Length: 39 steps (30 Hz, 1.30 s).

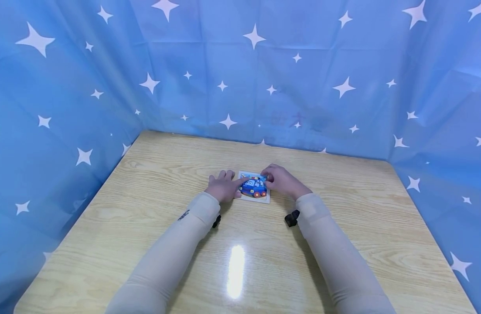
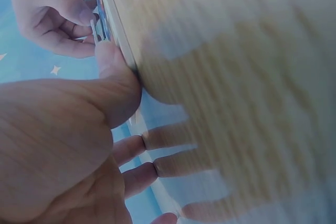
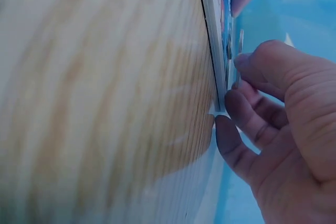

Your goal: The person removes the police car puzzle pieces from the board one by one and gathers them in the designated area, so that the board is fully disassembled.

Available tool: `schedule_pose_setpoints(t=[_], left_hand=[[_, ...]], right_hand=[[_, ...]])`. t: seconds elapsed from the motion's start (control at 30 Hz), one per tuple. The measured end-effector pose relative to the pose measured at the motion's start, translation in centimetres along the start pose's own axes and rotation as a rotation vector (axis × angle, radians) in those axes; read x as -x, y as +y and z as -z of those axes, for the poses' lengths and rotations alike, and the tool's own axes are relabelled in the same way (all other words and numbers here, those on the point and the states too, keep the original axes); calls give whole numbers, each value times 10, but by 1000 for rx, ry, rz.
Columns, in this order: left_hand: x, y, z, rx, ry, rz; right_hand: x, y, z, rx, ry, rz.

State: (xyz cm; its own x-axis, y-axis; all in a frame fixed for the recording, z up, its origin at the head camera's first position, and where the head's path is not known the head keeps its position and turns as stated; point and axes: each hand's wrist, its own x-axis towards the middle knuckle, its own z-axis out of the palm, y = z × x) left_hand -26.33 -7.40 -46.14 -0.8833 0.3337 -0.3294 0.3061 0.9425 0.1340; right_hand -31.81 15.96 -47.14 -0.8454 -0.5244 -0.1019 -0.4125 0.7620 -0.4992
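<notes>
A small white-framed picture puzzle [image 1: 260, 200] showing a blue cartoon car lies flat on the wooden table. My left hand [image 1: 224, 187] rests at its left side, fingers spread, the index finger reaching over the picture and the thumb near the lower left corner. At the upper right corner, my right hand [image 1: 281, 179] pinches a thin flat puzzle piece [image 3: 241, 43] between thumb and fingers. That piece stands edge-on just over the picture in the right wrist view. Its face is hidden. The other right fingertips [image 3: 227, 129] lie right by the puzzle's edge.
The light wooden table [image 1: 154, 187] reaches back to a blue curtain [image 1: 209, 65] with white stars, which also hangs along both sides. Dark wrist gear [image 1: 292, 218] sits under the right wrist. A bright reflection shines on the table's front half.
</notes>
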Motion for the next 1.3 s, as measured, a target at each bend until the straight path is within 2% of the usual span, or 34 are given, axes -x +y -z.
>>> schedule_pose_setpoints(t=[0.23, 0.43, 0.63, 1.1, 1.3], left_hand=[[6, 2, 4, -1, 22, -14], [6, 1, 3, 28, 35, 6], [5, -2, 1, 60, 33, 6], [2, -5, -1, 62, 25, 2], [2, -6, -3, 61, 24, 0]], right_hand=[[3, 0, 1, -25, 3, -16], [6, 1, 2, -24, 0, -19], [11, 5, 5, -24, 29, -21], [25, 17, 10, -18, 64, -53], [32, 21, 11, -48, 75, -56]])
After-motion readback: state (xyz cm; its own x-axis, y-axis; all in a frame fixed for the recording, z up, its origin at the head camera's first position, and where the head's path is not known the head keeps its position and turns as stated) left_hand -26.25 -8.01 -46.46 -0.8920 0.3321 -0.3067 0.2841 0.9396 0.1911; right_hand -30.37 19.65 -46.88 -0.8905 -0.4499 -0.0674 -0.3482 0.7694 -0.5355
